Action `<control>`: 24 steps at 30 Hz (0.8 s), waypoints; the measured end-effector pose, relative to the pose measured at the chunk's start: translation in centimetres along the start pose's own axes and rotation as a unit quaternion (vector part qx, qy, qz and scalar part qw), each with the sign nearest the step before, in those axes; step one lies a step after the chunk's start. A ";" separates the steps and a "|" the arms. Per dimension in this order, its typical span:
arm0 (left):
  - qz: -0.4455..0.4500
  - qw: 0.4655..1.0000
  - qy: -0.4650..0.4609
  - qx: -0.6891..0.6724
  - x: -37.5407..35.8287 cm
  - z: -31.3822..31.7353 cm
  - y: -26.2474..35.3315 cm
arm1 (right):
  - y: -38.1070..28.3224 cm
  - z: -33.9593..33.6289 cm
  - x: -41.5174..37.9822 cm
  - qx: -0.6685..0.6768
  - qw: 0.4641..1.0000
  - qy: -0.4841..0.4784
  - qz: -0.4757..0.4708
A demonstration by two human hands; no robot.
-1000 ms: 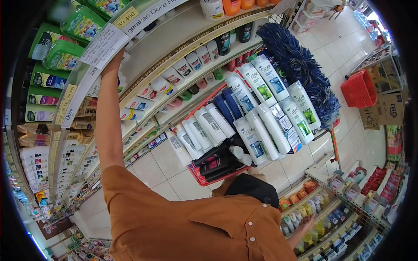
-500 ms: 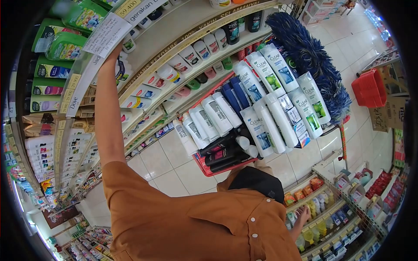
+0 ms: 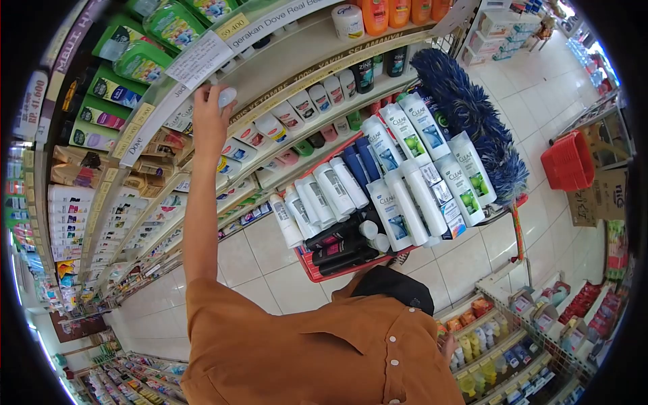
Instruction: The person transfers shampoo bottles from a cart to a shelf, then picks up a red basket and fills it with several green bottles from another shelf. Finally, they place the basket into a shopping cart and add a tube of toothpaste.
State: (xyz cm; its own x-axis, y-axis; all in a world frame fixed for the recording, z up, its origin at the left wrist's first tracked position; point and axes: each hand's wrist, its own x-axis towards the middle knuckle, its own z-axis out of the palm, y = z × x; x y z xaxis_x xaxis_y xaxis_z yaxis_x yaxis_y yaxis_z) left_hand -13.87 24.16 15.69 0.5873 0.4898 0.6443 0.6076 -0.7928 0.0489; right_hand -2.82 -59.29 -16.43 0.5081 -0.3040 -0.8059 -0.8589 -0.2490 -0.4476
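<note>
My left hand [image 3: 206, 116] is closed around a small container with a pale rounded cap [image 3: 227, 96], at the edge of a shelf. The label is hidden by my fingers. Just below it stand white bottles [image 3: 255, 135] in a row on the shelf below. At my right side, low by the shirt, my right hand [image 3: 447, 345] hangs with loosely bent fingers and nothing visible in it. Ahead of me a red basket [image 3: 312, 270] is heaped with white Clear shampoo bottles [image 3: 390, 209], slim white bottles [image 3: 329, 187] and black bottles [image 3: 341, 246].
A fluffy dark blue duster [image 3: 472, 121] lies along the basket's far side. Green bottles [image 3: 145, 61] fill the upper shelf on the left. Right of the tiled aisle [image 3: 540, 216] stands another red basket [image 3: 568, 162]. A low product rack [image 3: 503, 337] is behind my right hand.
My left hand has come out from behind the price strip, and the pale-capped container now shows in it. My right hand has dropped lower, closer to my shirt. The view has shifted slightly.
</note>
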 end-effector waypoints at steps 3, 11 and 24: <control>-0.063 0.993 0.081 -0.065 -0.6 -1.3 0.5 | -2.1 1.8 -1.3 -0.017 1.000 -0.003 0.001; -0.219 0.937 0.209 -0.177 -0.7 0.5 0.2 | -4.4 2.1 5.4 -0.034 0.996 -0.054 -0.062; -0.242 0.885 0.340 -0.204 0.2 6.6 -1.0 | -2.1 2.4 4.5 -0.029 0.995 -0.080 -0.045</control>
State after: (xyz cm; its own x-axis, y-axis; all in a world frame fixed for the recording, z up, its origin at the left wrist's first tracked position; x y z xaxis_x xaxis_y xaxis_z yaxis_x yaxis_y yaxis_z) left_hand -10.84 27.45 10.76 -0.2320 0.5862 0.7762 0.3757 -0.6821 0.6274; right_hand 1.11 -57.97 -20.09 0.5624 -0.1289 -0.8168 -0.8026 -0.3227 -0.5017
